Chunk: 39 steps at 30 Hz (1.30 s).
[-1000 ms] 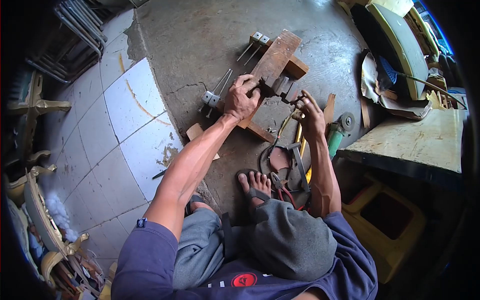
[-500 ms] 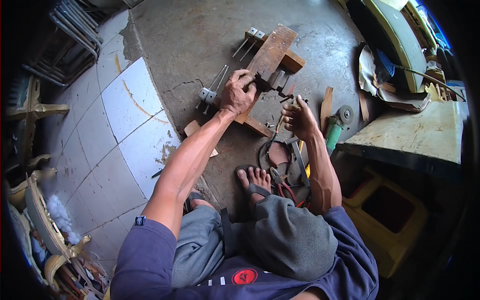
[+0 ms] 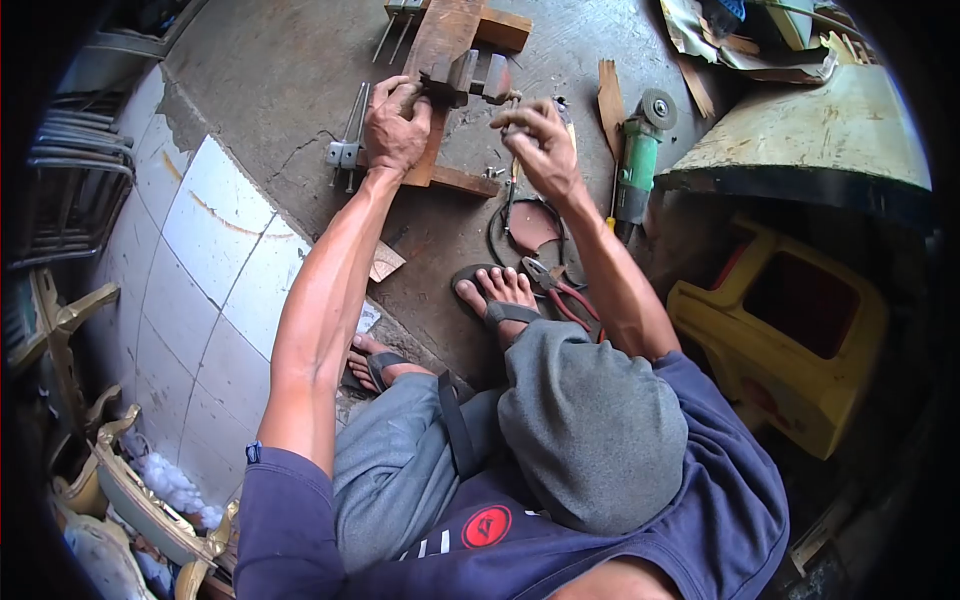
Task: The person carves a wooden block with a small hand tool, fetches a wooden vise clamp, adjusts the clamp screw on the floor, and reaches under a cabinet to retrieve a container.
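A dark metal vise (image 3: 462,76) is mounted on a wooden plank (image 3: 447,30) that rests across wooden blocks on the floor. My left hand (image 3: 398,128) lies on the plank's left edge beside the vise, its fingers curled at the wood; what they grip, if anything, is hidden. My right hand (image 3: 540,140) hovers just right of the vise's screw end, its fingers bent; whether they touch the handle cannot be made out. White blocks with long bolts (image 3: 343,154) are at the left of the wooden frame.
A green angle grinder (image 3: 637,160) lies right of my right hand. Red-handled pliers (image 3: 558,287) and a cable are near my foot. A worn board (image 3: 800,130) stands at the right, above a yellow plastic object (image 3: 700,325). White tiles (image 3: 215,215) cover the left floor.
The view has shifted, so the vise and plank appear higher and further left. My right hand has moved relative to the vise's screw end, and its fingers are more bent than half a second ago.
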Available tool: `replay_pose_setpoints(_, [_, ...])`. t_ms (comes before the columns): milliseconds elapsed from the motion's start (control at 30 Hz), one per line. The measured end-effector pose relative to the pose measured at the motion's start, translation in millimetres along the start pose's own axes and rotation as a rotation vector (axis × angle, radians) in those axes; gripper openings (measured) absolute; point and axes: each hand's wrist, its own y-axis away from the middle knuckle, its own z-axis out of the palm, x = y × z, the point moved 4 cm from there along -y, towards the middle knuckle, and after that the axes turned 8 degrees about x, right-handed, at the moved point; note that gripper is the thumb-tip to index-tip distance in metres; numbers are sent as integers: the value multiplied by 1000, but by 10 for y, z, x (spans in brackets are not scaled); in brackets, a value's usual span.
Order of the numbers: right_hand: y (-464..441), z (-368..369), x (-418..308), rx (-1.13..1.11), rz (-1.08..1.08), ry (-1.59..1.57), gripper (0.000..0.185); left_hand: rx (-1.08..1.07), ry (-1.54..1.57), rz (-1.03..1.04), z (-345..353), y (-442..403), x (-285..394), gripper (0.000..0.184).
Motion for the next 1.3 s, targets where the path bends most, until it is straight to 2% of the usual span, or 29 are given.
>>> replay_pose_setpoints(67, [149,38,205,-67,217,-58,22,-16,-8,-18,-4,-13,4,25])
replay_pose_setpoints(100, [201,120,270,-71,341,-278,25,-30,-21,-8,-1,-7,-4,26])
replay_pose_setpoints(133, [199,121,312,-54,343,-286,25,-43,-21,5,-7,-3,-9,26])
replay_pose_setpoints(200, [98,121,364,-120,206,33,27,-40,-48,21,6,-26,-19,26])
replay_pose_setpoints(267, [-22,163,414,-142,155,114,23,-34,-24,15,18,-20,-35,26])
replay_pose_setpoints(333, [-49,188,354,-100,-162,296,17,-27,-20,-4,4,-9,-19,26])
replay_pose_setpoints(367, [-26,163,425,-127,-228,291,15,-25,-14,3,-4,-5,1,26])
replay_pose_setpoints(400, [-12,181,590,-146,-292,369,22,-36,-11,-2,7,-2,4,26])
replay_pose_setpoints(500, [-134,252,668,-81,-373,539,30,-30,-33,-1,-2,-23,-30,27])
replay_pose_setpoints(600, [-197,259,653,-45,-409,641,28,9,-7,18,7,-15,9,21])
replay_pose_setpoints(667, [-168,216,625,-23,-189,607,19,-20,-11,-22,-19,-13,19,22])
replay_pose_setpoints(700, [-109,226,669,111,-195,427,14,-54,-56,-25,-32,-8,26,26])
replay_pose_setpoints(733, [-74,236,711,66,51,203,17,-48,-60,-6,-34,-11,21,25])
replay_pose_setpoints(800, [150,230,800,137,884,-491,29,-41,-19,-38,-15,0,-12,25])
replay_pose_setpoints(833, [170,248,740,12,1103,-784,45,-39,-15,-40,-1,-23,-8,25])
replay_pose_setpoints(867, [173,252,673,-73,1226,-913,58,-40,-30,-12,2,-42,-5,25])
replay_pose_setpoints(933, [-35,290,671,-91,1171,-1053,60,-52,-55,12,-29,16,3,25])
replay_pose_setpoints(967, [-138,304,684,-98,1290,-1118,53,-50,-52,8,-32,10,13,26])
replay_pose_setpoints(1000, [-185,313,767,-106,1309,-1094,43,-47,-47,7,-41,-10,26,26])
replay_pose_setpoints(1067, [-350,240,891,-69,1002,-979,29,-73,-58,-14,-107,14,45,28])
replay_pose_setpoints(1100, [-508,231,721,51,886,-913,19,-35,-42,-12,-157,23,62,29])
replay_pose_setpoints(1133, [-656,183,578,47,745,-848,21,-6,7,9,-97,-21,124,30])
replay_pose_setpoints(1167, [-766,96,479,-51,571,-760,26,10,27,107,12,-12,-35,31])
replay_pose_setpoints(1200, [-835,53,500,22,235,-311,25,-11,25,123,41,0,-84,31])
replay_pose_setpoints(1233, [-756,-55,332,115,-79,-18,24,-25,50,98,81,38,-182,31])
replay_pose_setpoints(1267, [-597,-51,417,226,-571,223,19,-17,84,89,91,35,-156,31])
replay_pose_setpoints(1300, [-393,-95,408,271,-211,-149,14,-20,88,97,95,44,-148,31])
